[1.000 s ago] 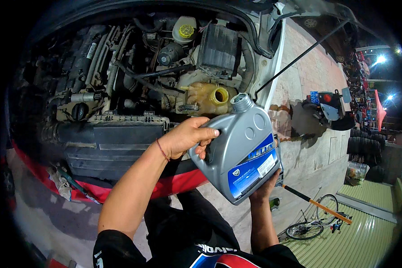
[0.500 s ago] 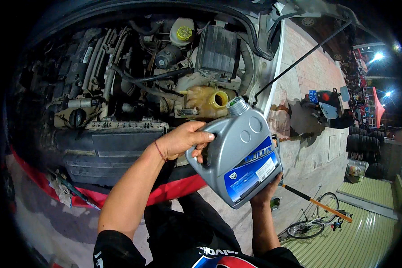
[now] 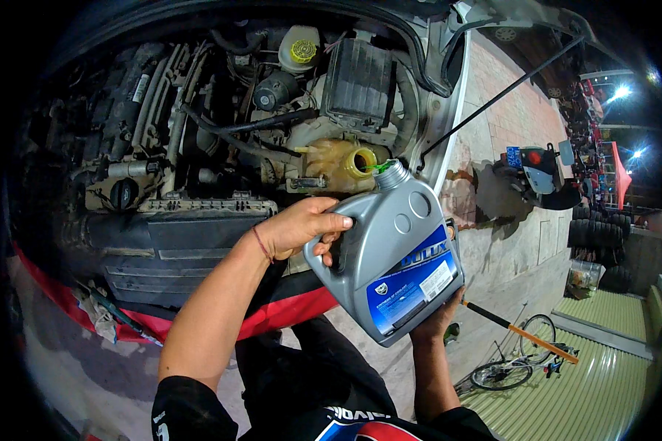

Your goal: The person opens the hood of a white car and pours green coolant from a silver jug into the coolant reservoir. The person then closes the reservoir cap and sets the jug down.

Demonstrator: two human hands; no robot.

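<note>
We see the open engine bay [image 3: 198,147] carrying the lot: yellowish coolant reservoir [image 3: 338,158] w/ open filler neck, black air box [image 3: 357,81], white tank w/ yellow cap [image 3: 299,50] behind, black oil cap [image 3: 123,193] at left. Red cloth [image 3: 287,312] drapes over the front edge. On the paved ground [image 3: 507,242]: a bicycle [image 3: 515,360] lying flat, an orange-handled tool [image 3: 522,332] beside it.

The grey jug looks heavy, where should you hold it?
Hold the jug by its moulded handle on the left side, where the left hand wraps it, and prop the bottom corner from below, as the right hand does. It is tilted, spout up toward the tank.
</note>
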